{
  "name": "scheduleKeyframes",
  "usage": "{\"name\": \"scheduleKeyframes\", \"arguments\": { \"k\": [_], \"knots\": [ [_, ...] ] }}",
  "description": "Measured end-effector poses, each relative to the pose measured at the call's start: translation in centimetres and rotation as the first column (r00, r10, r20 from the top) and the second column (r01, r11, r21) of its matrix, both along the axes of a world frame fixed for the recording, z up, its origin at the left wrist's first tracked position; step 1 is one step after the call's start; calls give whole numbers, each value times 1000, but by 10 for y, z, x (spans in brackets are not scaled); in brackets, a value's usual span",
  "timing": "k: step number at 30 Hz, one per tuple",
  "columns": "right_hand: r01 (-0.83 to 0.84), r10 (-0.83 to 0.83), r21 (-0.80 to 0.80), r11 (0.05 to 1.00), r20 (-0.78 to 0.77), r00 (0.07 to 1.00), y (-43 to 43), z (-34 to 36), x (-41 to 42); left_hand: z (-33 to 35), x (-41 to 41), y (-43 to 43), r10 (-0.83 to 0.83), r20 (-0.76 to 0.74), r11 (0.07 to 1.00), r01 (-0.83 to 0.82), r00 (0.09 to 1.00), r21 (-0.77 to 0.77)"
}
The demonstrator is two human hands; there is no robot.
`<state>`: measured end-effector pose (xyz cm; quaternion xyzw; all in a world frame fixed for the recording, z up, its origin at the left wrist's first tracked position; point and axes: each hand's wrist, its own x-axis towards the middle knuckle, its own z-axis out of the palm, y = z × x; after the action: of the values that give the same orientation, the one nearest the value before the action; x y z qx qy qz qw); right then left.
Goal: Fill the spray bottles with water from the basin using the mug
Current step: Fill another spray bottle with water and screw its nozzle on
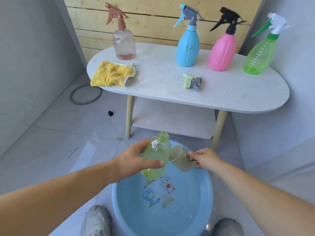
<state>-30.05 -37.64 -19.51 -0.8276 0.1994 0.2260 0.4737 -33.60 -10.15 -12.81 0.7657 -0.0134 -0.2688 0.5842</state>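
Observation:
My left hand (134, 163) grips an uncapped yellow-green bottle (156, 156) above the blue basin (119, 200), which holds water. To its right my right hand (203, 160) holds the handle of a clear mug (180, 158), tipped on its side with its mouth toward the bottle's body. The bottle's green-and-grey spray head (192, 81) lies on the white table (238, 96). At the back of the table stand a clear pink bottle (124, 42), a blue bottle (187, 46), a pink bottle with a black head (222, 51) and a green bottle (260, 55), all capped.
A yellow cloth (112, 74) lies on the table's left end. The table has a lower shelf (170, 121) and pale legs just behind the basin. A grey ring (85, 94) and a small black cube (110, 113) lie on the tiled floor. My shoes (95, 222) flank the basin.

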Motion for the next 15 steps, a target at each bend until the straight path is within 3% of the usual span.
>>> {"name": "scheduleKeyframes", "arguments": {
  "k": [15],
  "knots": [
    [-153,161,-160,975,38,986,6,-73,-9,-6,3,-6,-59,-96,992,47,994,-118]
  ]
}}
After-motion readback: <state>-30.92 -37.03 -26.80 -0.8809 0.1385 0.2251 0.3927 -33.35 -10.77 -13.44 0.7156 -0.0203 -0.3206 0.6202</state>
